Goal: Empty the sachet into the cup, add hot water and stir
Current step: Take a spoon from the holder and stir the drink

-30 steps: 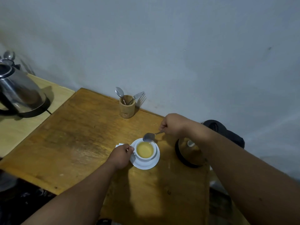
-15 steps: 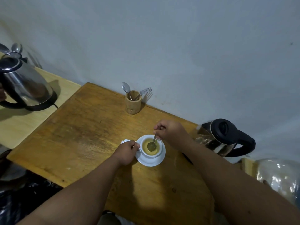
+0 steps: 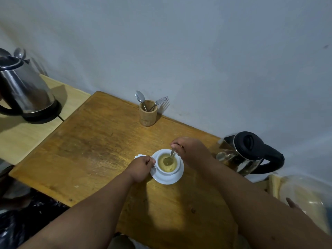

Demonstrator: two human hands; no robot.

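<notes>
Right hand (image 3: 191,151) was pinched shut on the top of the spoon (image 3: 170,157) handle, fingers curled tight over it. Spoon slanted down into the cup (image 3: 168,163), bowl sunk in the yellowish liquid near the middle. Left hand (image 3: 141,168) was closed at the cup's left side, where the handle would be; the handle itself was hidden under the fingers, so couldn't tell how exactly it was gripped.

Cup was white, upright, seated in the middle of a white saucer (image 3: 168,178). Saucer sat on the wooden table (image 3: 100,150), toward the right half of the top. A white corner of something flat, maybe the sachet (image 3: 139,156), poked out just behind the left hand, touching or nearly touching the saucer edge; too little visible to be sure.

Further out: wooden cutlery holder (image 3: 148,115) at the back edge of the table by the wall, with a spoon and a fork standing in it. Steel kettle with black lid and handle (image 3: 251,155) just right of the right forearm, at the table's right edge. Second steel kettle on its base (image 3: 25,90) on a paler surface off to the far left, well apart from the cup.
</notes>
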